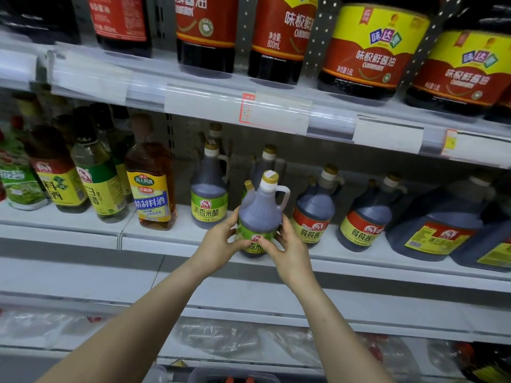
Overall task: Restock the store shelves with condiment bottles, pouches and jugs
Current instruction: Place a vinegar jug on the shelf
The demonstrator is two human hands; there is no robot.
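A small dark vinegar jug (258, 208) with a green label, gold cap and white side handle stands upright at the front edge of the middle shelf (171, 236). My left hand (218, 244) grips its lower left side. My right hand (287, 247) grips its lower right side, thumb across the label. A matching green-label jug (208, 194) stands just to its left, and more of the same kind stand behind.
Red-label dark jugs (313, 214) and large dark jugs (442, 228) fill the shelf to the right. Cooking wine and vinegar bottles (150, 183) stand to the left. Big soy sauce bottles (370, 51) line the upper shelf. Pouches (221, 341) lie on the shelf below.
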